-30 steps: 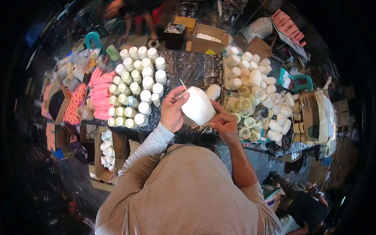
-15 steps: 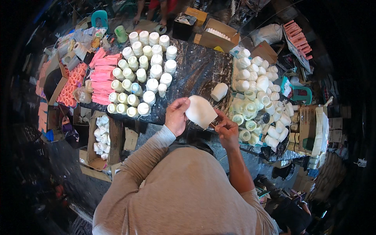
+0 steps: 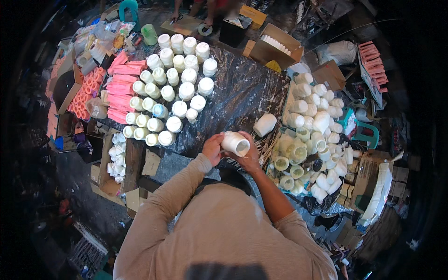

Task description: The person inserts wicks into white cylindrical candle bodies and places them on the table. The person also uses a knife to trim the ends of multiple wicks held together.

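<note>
A white hollow cylinder [image 3: 231,140] lies tilted between my two hands, its open end facing toward me and to the right. My left hand [image 3: 213,149] grips its left end with the fingers. My right hand [image 3: 250,157] is curled round its right side and underside; some of those fingers are hidden. Another white cylinder [image 3: 265,124] lies on its side on the dark plastic-covered table [image 3: 228,100], just beyond my right hand. Thin pale strands [image 3: 266,151] lie beside that hand.
Several upright white cylinders with strings on top [image 3: 179,109] stand at left, beside pink bundles [image 3: 123,95]. Hollow and solid white pieces [image 3: 298,151] are heaped at right. A carton of white pieces [image 3: 126,179] stands below left. Another person's hand [image 3: 208,21] shows across the table.
The white piece, earlier held up broadside between my hands, is now turned with its open end showing. My right hand has moved up and in around it. The view has shifted slightly.
</note>
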A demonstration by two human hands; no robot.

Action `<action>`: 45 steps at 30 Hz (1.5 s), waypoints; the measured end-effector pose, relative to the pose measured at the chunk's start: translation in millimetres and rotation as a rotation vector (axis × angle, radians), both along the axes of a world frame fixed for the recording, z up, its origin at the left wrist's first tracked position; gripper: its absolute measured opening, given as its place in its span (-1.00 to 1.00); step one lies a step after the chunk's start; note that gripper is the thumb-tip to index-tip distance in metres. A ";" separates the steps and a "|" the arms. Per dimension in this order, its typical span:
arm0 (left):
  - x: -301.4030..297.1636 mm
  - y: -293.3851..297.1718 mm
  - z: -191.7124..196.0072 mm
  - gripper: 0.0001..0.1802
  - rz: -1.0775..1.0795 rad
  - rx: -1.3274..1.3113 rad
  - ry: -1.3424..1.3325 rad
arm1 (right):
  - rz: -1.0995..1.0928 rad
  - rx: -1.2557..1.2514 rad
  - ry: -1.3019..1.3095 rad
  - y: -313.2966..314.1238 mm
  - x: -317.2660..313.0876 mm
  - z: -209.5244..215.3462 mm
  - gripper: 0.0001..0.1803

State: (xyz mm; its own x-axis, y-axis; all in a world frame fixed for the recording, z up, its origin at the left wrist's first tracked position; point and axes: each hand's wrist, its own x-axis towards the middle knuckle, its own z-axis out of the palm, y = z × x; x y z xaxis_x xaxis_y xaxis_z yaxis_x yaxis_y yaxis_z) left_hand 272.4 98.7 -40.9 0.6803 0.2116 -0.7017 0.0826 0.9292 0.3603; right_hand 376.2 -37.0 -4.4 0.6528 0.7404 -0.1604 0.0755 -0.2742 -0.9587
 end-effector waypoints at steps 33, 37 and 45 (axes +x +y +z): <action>-8.0 -21.9 -64.1 -0.45 -0.574 1.433 0.347 | 0.153 -0.361 -0.327 168.3 258.5 -75.7 0.03; -18.8 -22.3 -58.9 -0.44 -0.691 1.411 0.322 | 0.339 -0.690 -0.571 57.9 237.4 -37.6 0.02; -16.5 -23.1 -38.5 -0.48 -0.748 1.580 0.217 | 0.229 -0.903 -0.484 -16.2 193.8 -66.3 0.18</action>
